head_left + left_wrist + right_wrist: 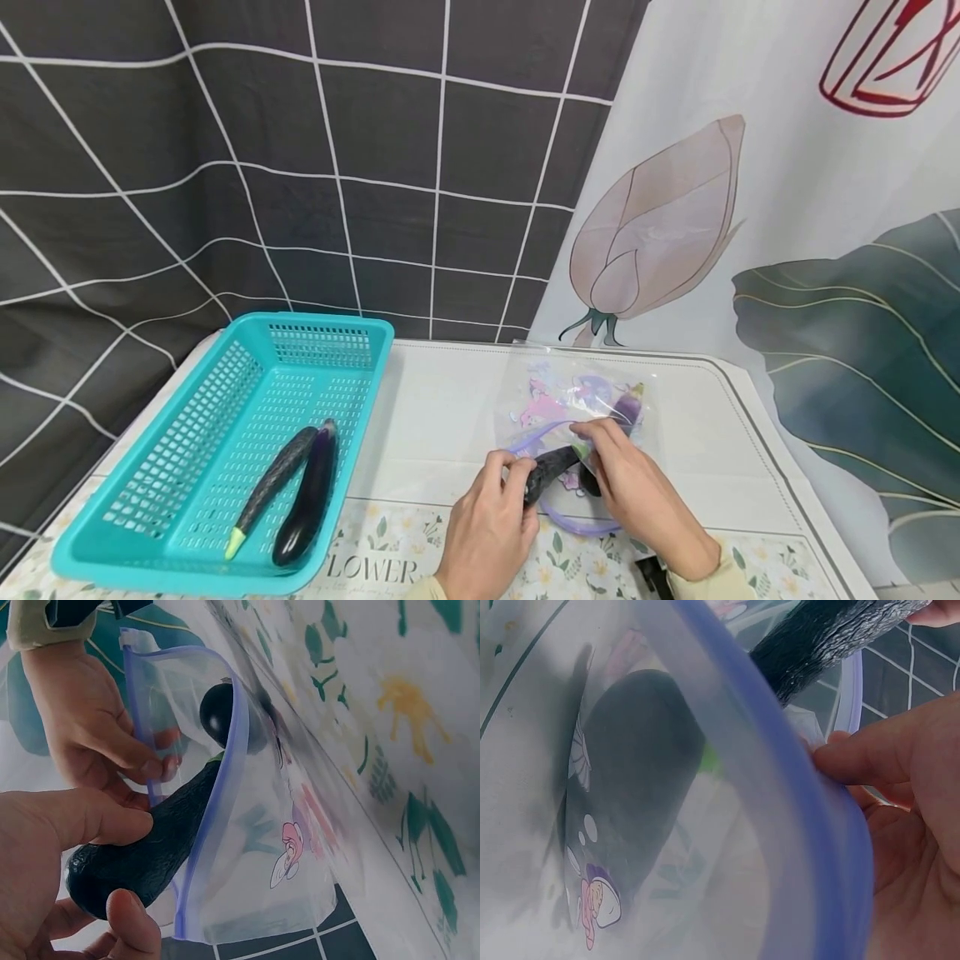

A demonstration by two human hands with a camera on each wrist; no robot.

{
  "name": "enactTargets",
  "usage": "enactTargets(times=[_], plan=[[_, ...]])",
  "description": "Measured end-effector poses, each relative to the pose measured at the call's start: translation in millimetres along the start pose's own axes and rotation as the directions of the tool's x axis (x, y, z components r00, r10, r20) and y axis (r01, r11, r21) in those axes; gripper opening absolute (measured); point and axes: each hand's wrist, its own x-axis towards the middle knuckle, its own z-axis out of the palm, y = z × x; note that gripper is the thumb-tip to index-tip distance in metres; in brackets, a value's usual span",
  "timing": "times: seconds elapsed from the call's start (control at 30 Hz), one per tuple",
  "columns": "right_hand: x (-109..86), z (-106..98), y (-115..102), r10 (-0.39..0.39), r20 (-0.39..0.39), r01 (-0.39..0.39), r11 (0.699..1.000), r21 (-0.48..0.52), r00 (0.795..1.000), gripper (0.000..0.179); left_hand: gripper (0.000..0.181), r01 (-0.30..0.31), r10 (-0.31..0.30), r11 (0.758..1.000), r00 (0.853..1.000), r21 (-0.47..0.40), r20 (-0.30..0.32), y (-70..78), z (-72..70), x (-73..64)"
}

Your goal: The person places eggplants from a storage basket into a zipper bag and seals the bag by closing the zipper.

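- My left hand point(487, 525) is closest to me; its grip is clamped on a dark eggplant point(551, 467), tip poking into the bag's mouth.
- My right hand point(637, 492) pinches the purple rim of the clear zip bag point(577, 400), holding it open.
- The bag lies on the white bench point(442, 417), with another eggplant point(628, 408) inside.
- To the left sits a teal basket point(187, 433) with two more eggplants point(300, 492).

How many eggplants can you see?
4. Two lie in the turquoise basket: one, another. The left hand pushes one into the bag; one is already inside. More may be hidden.
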Motion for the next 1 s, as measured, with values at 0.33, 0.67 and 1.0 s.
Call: enactTargets(times=[0.33, 0.67, 1.0], plan=[[-0.3, 0.3, -0.4, 0.004, 0.003, -0.004, 1.000, -0.001, 1.000, 0.041, 0.052, -0.004, 0.005, 1.000, 1.000, 0.010, -0.027, 1.4, 10.1, 2.0], [0.5, 0.3, -1.1, 0.001, 0.002, -0.001, 1.000, -0.008, 1.000, 0.042, 0.046, 0.009, -0.009, 1.000, 1.000, -0.013, 0.013, 0.6, 13.7, 3.0], [-0.2, 1.6, -1.3, -0.009, 0.009, 0.009, 1.000, 0.010, 1.000, 0.042, 0.038, -0.022, 0.026, 0.998, 0.996, -0.053, 0.081, 0.1, 16.8, 2.8]])
